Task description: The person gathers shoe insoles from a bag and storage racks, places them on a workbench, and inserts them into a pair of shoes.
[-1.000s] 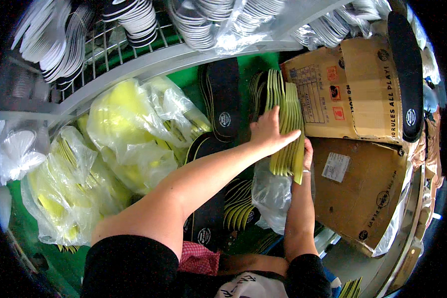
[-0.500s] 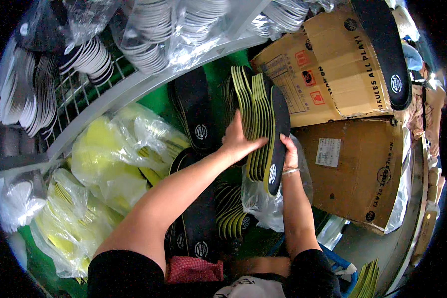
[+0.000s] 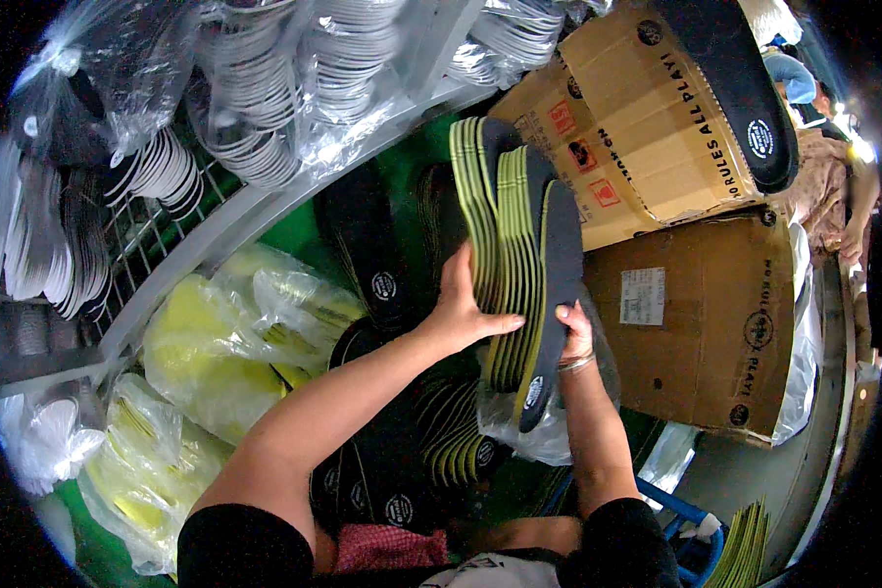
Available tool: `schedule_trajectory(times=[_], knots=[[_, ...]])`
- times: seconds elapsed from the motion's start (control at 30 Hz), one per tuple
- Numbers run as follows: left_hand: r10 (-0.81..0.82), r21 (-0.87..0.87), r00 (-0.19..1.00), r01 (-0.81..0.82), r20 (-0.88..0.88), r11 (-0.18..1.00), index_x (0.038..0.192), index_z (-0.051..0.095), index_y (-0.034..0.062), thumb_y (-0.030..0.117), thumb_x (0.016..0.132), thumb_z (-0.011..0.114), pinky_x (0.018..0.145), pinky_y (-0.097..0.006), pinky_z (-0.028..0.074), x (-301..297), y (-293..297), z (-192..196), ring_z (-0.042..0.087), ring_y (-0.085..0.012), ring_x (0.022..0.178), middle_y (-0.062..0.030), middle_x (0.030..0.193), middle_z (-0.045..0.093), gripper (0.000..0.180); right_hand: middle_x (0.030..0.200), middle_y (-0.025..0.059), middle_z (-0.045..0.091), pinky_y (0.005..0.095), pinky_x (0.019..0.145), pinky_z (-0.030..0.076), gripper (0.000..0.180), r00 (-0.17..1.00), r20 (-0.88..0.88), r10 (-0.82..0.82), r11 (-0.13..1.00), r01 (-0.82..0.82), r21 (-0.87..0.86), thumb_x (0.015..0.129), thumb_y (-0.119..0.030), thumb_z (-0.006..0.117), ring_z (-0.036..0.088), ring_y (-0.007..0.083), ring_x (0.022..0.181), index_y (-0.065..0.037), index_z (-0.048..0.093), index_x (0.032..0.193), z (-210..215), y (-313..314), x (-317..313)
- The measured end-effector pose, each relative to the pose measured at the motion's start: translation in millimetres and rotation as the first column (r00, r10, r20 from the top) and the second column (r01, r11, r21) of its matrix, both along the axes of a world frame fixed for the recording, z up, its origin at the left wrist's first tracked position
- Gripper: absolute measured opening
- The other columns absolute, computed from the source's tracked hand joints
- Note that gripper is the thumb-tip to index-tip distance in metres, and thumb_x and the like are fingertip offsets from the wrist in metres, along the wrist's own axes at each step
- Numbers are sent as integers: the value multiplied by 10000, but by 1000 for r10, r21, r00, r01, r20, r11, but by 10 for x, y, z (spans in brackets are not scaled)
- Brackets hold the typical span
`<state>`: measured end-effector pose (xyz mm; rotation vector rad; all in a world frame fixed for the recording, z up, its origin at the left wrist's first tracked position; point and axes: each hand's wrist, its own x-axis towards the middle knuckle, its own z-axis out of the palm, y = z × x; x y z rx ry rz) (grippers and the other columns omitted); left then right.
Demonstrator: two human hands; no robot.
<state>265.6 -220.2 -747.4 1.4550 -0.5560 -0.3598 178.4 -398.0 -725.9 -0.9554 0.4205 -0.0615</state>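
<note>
Between my two hands is a thick stack of shoe insoles point(image 3: 525, 235), black on top with yellow-green edges, held tilted on its side. My left hand point(image 3: 461, 306) wraps the stack's left side, thumb stretched across the edges; part of its fingers is hidden behind. On the right, my right hand point(image 3: 575, 333) grips the outer black insole near its lower end, thumb in front. A clear plastic bag point(image 3: 531, 439) hangs or lies just below the stack. More black insoles point(image 3: 372, 260) stand in piles left of my left hand, and a fanned pile of insoles point(image 3: 453, 436) lies below it.
Bags of yellow-green insoles point(image 3: 206, 343) lie at the left. A wire rack point(image 3: 167, 230) with bagged white insoles point(image 3: 250, 88) is behind. Cardboard boxes point(image 3: 691, 323) stand at the right, one topped by a large black insole point(image 3: 740, 93). Another person point(image 3: 833, 186) is at far right.
The stack and both hands sit slightly lower in view, and the stack's insoles are fanned a little more apart. The surroundings have shifted slightly with my head. Both hands keep their grip.
</note>
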Motion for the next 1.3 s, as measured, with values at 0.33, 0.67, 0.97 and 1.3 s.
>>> schedule_trajectory(times=[0.33, 0.67, 0.97, 1.3], knots=[[-226, -57, 957, 219, -184, 974, 1307, 5, -27, 340, 601, 742, 1019, -364, 152, -44, -243, 295, 190, -301, 1222, -213, 1296, 205, 1085, 949, 133, 593, 357, 766, 457, 410, 980, -142, -139, 990, 139, -10, 753, -317, 477, 575, 241, 819, 4, 543, 998, 414, -114, -222], [124, 415, 955, -1, -269, 910, 1252, 250, 17, 286, 755, 525, 910, -435, 322, 216, -273, -358, 337, -360, 1137, -214, 1232, 358, 629, 970, 70, 588, 319, 809, 420, 317, 942, -331, -53, 990, 7, -139, 739, -172, 593, 555, 190, 855, -21, 545, 1015, 261, 90, 616], [68, 602, 992, -119, 108, 790, 1288, 203, 197, 268, 820, 399, 890, -525, 313, 142, -130, -463, 250, -335, 1193, -138, 1346, 197, 512, 1199, 115, 423, 284, 871, 369, 516, 988, -153, -31, 849, -55, -526, 760, -116, 577, 445, 199, 1049, -7, 365, 1218, 78, 72, 1200], [78, 409, 995, -100, 70, 907, 1319, 112, 36, 515, 755, 458, 950, -535, 139, 221, -220, 330, 91, -289, 1275, -170, 1372, 103, 817, 1139, 100, 499, 309, 902, 316, 410, 986, -165, -1, 640, -126, -758, 822, -138, 477, 445, 209, 1036, 10, 399, 1196, -62, -332, 1481]])
